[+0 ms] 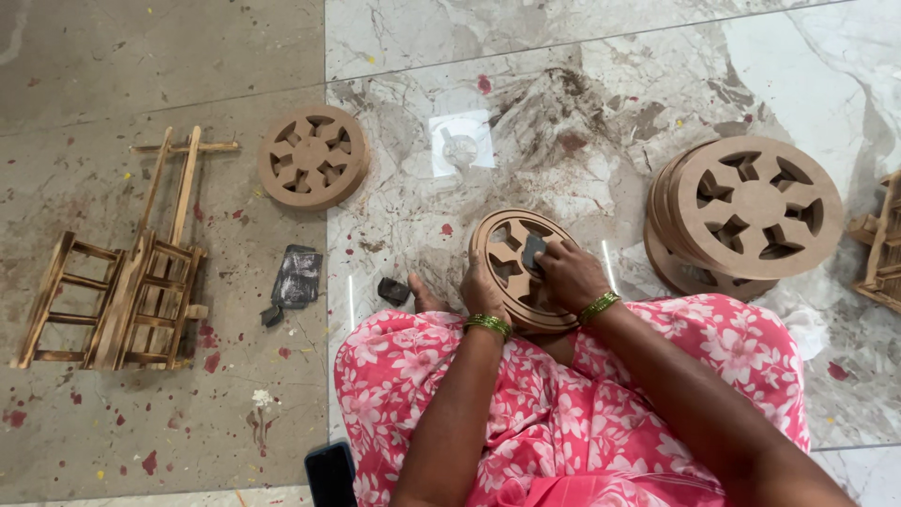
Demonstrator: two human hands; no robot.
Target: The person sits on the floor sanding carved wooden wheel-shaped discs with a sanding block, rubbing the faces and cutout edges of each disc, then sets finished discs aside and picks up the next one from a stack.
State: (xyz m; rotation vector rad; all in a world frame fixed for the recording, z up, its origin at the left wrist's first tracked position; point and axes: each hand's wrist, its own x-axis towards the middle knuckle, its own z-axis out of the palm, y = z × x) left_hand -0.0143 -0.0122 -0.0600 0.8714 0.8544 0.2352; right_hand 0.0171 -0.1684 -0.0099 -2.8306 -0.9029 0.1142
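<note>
Left hand (481, 293) curled round the near-left rim of a wooden wheel (514, 272), fingers closed on the edge, thumb side toward the body; right hand (569, 275) lies on the wheel's face, fingertips pressed together on a small dark pad (533, 252), seemingly an abrasive scrap, held flat against the spokes; both wrists carry green bangles. Wheel stands tilted on its rim against the knees, face turned up toward the camera and slightly away from the body; it lies directly ahead of both hands, between them, its flat face slanting from near-low to far-high; a disc, so no long axis proper; right hand covers the hub region, left hand only the rim, so the right is nearer the working face. Lap covered in pink floral cloth (563, 404). Surface: polished marble floor (582, 113) with grey veining and red and yellow paint flecks; a duller grey-brown slab to the left. On it: a stack of wheels (746, 211) of the same cut-out pattern, leaning, to the right; a single wheel (313, 156) lying flat, far left; a small wooden cart frame (122, 286) on the left slab; a crumpled dark sheet (297, 278) beside it; a dark phone (330, 474) at the near edge; part of another wooden frame (882, 244) at the right margin.
</note>
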